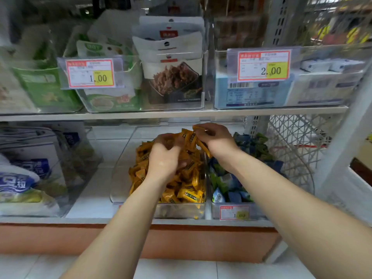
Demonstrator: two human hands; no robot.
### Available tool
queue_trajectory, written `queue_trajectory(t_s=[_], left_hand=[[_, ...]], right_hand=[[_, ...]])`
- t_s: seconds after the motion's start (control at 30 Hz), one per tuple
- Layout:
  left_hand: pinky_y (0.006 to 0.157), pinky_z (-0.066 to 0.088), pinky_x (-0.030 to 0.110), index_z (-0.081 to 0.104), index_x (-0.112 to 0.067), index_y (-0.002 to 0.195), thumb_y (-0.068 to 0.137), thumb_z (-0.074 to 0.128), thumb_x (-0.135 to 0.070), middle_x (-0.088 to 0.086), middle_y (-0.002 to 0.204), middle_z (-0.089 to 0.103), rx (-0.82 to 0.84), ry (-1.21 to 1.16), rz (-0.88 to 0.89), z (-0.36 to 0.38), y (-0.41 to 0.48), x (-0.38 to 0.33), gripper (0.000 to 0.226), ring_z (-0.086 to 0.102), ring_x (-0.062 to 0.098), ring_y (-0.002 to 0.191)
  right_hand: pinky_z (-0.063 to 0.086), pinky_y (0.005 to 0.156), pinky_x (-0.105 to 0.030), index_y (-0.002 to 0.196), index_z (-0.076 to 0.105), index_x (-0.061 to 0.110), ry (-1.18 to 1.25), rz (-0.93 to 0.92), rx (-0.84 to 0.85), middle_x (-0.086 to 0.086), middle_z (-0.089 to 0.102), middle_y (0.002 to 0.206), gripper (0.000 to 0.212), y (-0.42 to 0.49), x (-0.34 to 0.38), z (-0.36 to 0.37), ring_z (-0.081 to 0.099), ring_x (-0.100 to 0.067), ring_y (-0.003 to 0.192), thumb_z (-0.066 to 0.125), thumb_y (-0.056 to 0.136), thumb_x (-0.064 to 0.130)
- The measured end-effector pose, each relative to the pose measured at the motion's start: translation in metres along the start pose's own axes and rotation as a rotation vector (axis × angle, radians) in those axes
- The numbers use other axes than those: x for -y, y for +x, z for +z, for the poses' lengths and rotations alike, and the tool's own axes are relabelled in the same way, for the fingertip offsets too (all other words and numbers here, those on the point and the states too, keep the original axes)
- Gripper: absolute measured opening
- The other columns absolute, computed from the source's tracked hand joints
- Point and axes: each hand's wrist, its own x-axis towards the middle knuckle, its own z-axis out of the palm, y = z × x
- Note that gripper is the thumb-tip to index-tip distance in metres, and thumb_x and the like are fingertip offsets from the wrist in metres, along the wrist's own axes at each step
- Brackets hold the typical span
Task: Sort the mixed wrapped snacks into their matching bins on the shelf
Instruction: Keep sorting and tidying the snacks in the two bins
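Both hands work in the lower centre of the frame, over the clear bin [120,178] that holds the pile of yellow wrapped snacks [187,195]. The right hand [216,137] is raised at the back of this bin, close to its right wall. Its fingers [201,127] are curled and pinch a small bunch of yellow packets [189,136], and one more packet hangs under the palm, slanting down to the right. The left hand [166,160] lies lower and further left, palm down on the pile with its fingers bent into the wrappers. Motion blur hides whether they are clamped on anything, so I cannot tell.

The coming move seems to turn on one relation. The pinched packets match the pile directly below and to the left of the right hand, so letting go there would likely land them in their own bin. The neighbouring bin [215,211] of blue and green wrapped snacks [227,182] stands right against the yellow one on its right side. The right forearm crosses above it, so the right hand is the nearer one to it.

The hands cover the middle of the yellow pile, so any stray packet there cannot be seen. The wrapper print is too small to read. The left forearm hides the front of the yellow bin, while a price tag [234,212] shows on the other.
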Motion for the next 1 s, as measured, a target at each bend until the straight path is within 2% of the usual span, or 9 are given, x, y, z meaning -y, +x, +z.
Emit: queue_trajectory(t_s=[0.13,0.27,0.4,0.57,0.63,0.73,0.77,0.87,1.0], left_hand=[[0.081,0.058,0.046,0.054,-0.026,0.118,0.092,0.061,-0.049,0.0,0.107,0.071,-0.124,0.501,0.15,-0.038,0.02,0.011,0.034,0.068,0.024,0.094],[0.086,0.055,0.045,0.055,-0.027,0.127,0.09,0.058,-0.056,0.004,0.115,0.07,-0.078,0.865,0.147,-0.063,0.025,0.015,0.047,0.065,0.032,0.105],[0.085,0.055,0.041,0.058,-0.026,0.13,0.089,0.063,-0.044,0.005,0.119,0.069,-0.044,0.912,0.206,-0.063,0.02,0.007,0.045,0.064,0.03,0.107],[0.081,0.055,0.033,0.068,-0.024,0.109,0.09,0.061,-0.038,-0.003,0.101,0.072,0.093,0.838,0.405,-0.024,-0.006,-0.005,0.025,0.067,0.018,0.094],[0.085,0.054,0.029,0.068,-0.024,0.113,0.091,0.062,-0.037,-0.008,0.104,0.072,0.198,0.804,0.497,0.001,-0.021,-0.002,0.026,0.064,0.01,0.095],[0.088,0.054,0.032,0.065,-0.026,0.119,0.092,0.061,-0.038,-0.008,0.111,0.07,0.344,0.833,0.579,0.038,-0.039,0.005,0.03,0.063,0.009,0.101],[0.087,0.055,0.033,0.065,-0.026,0.12,0.092,0.061,-0.038,-0.007,0.111,0.069,0.354,0.86,0.596,0.048,-0.043,0.007,0.03,0.063,0.011,0.102],[0.08,0.056,0.037,0.065,-0.024,0.12,0.091,0.061,-0.033,-0.002,0.111,0.069,0.305,0.926,0.673,0.077,-0.047,0.014,0.031,0.064,0.019,0.101],[0.101,0.048,0.036,0.053,-0.023,0.138,0.091,0.063,-0.032,0.003,0.136,0.059,0.486,0.913,0.598,0.109,-0.04,0.027,0.049,0.055,0.022,0.124]], right_hand=[[0.044,0.082,-0.021,0.117,0.069,0.028,-0.219,-0.013,0.042,0.006,0.066,0.121,0.024,0.019,-0.005,0.04,0.059,-0.01,0.102,0.064,0.094,0.032],[0.038,0.083,-0.022,0.126,0.063,0.027,-0.442,-0.036,0.208,0.003,0.064,0.128,0.035,0.025,-0.008,0.056,0.06,-0.014,0.11,0.063,0.094,0.039],[0.039,0.081,-0.019,0.126,0.063,0.03,-0.489,-0.082,0.254,0.011,0.063,0.123,0.037,0.016,-0.006,0.03,0.055,-0.005,0.103,0.065,0.092,0.044],[0.046,0.08,-0.019,0.095,0.066,0.041,-0.533,-0.062,0.146,0.018,0.067,0.097,0.011,-0.016,-0.014,-0.064,0.063,-0.002,0.093,0.071,0.089,0.033],[0.05,0.078,-0.018,0.09,0.069,0.037,-0.526,-0.037,0.039,0.01,0.072,0.095,0.014,-0.027,-0.02,-0.106,0.065,-0.002,0.088,0.072,0.089,0.023],[0.054,0.088,-0.038,0.097,0.074,0.017,-0.496,0.055,-0.132,-0.008,0.073,0.102,0.008,-0.031,-0.033,-0.148,0.068,-0.022,0.094,0.07,0.09,0.016],[0.052,0.087,-0.037,0.1,0.073,0.015,-0.52,0.085,-0.135,-0.009,0.072,0.106,0.01,-0.03,-0.039,-0.155,0.066,-0.023,0.096,0.069,0.091,0.016],[0.042,0.082,-0.024,0.116,0.069,0.015,-0.696,0.137,0.037,-0.006,0.067,0.121,0.022,-0.03,-0.057,-0.157,0.062,-0.021,0.108,0.063,0.095,0.019],[0.048,0.08,-0.03,0.112,0.07,0.015,-0.83,0.237,0.207,-0.01,0.069,0.114,0.021,-0.029,-0.076,-0.148,0.064,-0.028,0.103,0.055,0.096,0.014]])
